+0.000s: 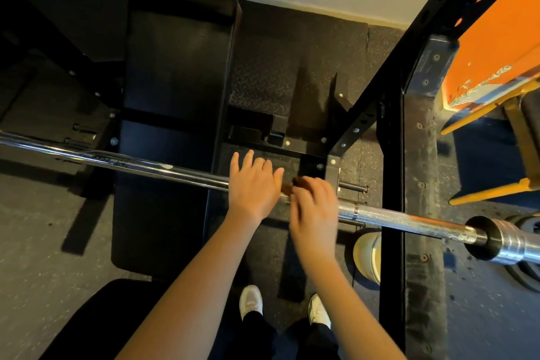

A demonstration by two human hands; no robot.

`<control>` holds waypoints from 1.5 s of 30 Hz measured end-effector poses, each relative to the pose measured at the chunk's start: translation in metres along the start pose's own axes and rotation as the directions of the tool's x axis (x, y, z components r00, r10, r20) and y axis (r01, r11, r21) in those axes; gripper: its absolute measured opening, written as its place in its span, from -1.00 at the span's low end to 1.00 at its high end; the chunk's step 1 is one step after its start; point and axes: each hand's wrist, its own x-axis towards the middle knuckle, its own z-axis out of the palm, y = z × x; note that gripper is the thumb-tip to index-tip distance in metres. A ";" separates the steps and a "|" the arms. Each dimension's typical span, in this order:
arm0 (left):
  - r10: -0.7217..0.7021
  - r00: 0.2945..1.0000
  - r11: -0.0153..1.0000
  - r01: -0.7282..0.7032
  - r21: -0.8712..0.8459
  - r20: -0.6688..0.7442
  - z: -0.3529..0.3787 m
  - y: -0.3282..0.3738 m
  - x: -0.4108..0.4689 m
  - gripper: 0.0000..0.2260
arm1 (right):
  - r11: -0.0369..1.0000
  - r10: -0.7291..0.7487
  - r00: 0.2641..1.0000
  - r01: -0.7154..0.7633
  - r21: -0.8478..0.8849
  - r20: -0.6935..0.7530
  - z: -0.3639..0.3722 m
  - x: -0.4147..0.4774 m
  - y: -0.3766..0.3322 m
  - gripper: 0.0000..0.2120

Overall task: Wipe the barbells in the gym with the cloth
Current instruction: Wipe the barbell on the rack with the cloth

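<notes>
A chrome barbell point(403, 218) runs across the view from the left edge to its thick sleeve point(511, 245) at the right. My left hand point(252, 184) lies over the bar with fingers straight and spread. Just to its right, my right hand point(314, 204) is curled over the bar and blurred. A small dark brown piece, likely the cloth point(292, 184), shows between the two hands at the right hand's fingertips. The bar under both hands is hidden.
A black padded bench point(175, 96) lies under the bar. A black rack upright point(391, 184) and its diagonal brace point(438, 9) stand at the right, with an orange frame point(496, 38) beyond. A pale round object point(366, 254) sits on the floor; my white shoes point(251, 299) are below.
</notes>
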 end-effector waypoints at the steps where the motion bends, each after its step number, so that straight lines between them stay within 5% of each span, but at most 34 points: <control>1: -0.004 1.000 1.000 0.004 -0.001 0.002 0.000 0.000 0.001 -0.50 | 0.995 -0.098 0.994 0.098 -0.004 0.037 0.001 0.002 0.000 -0.84; 4: 0.003 1.000 0.999 -0.002 -0.038 0.026 -0.001 -0.002 0.002 -0.51 | 0.974 -0.214 0.974 0.218 -0.055 0.069 -0.020 -0.006 0.038 -0.82; 8: 0.003 1.000 1.000 -0.003 -0.026 0.011 -0.001 -0.002 -0.001 -0.48 | 0.997 0.041 0.999 -0.042 -0.060 -0.011 -0.018 -0.002 0.022 -0.73; 11: -0.002 1.000 1.000 0.002 0.009 -0.031 -0.001 0.001 0.001 -0.44 | 0.977 0.192 0.978 -0.183 -0.106 0.085 -0.006 0.035 0.000 -0.85; 17: -0.013 1.000 1.000 0.012 -0.025 -0.024 -0.002 0.001 0.003 -0.48 | 0.990 0.057 0.994 -0.044 -0.136 0.090 -0.021 -0.009 0.004 -0.80; 22: -0.027 0.999 1.000 0.027 0.007 -0.036 -0.002 0.003 0.004 -0.50 | 0.959 0.264 0.899 -0.205 -0.197 0.350 -0.012 0.062 -0.007 -0.72; 26: -0.028 1.000 0.999 0.028 -0.027 -0.014 -0.005 0.003 0.003 -0.49 | 0.978 0.162 0.971 -0.134 -0.162 0.178 -0.022 0.000 -0.012 -0.68; 31: -0.035 0.999 0.999 0.035 0.016 -0.021 0.000 0.002 0.002 -0.49 | 0.935 0.338 0.810 -0.231 -0.268 0.479 -0.011 0.072 -0.013 -0.75; 34: -0.047 0.999 0.999 0.047 0.009 -0.010 -0.001 0.002 0.004 -0.47 | 0.963 0.216 0.936 -0.157 -0.220 0.277 -0.021 0.018 -0.020 -0.70; 37: -0.035 0.999 0.999 0.035 -0.002 -0.003 -0.001 0.002 0.004 -0.47 | 0.975 0.182 0.947 -0.139 -0.171 0.266 -0.016 0.004 -0.015 -0.72; 41: -0.036 0.999 0.999 0.037 0.018 -0.036 0.000 0.002 0.006 -0.47 | 0.949 0.284 0.874 -0.197 -0.247 0.395 -0.006 0.061 -0.012 -0.73; 45: -0.044 0.998 0.999 0.044 -0.011 -0.035 -0.001 0.002 0.012 -0.47 | 0.959 0.221 0.953 -0.173 -0.226 0.207 -0.009 0.005 -0.021 -0.71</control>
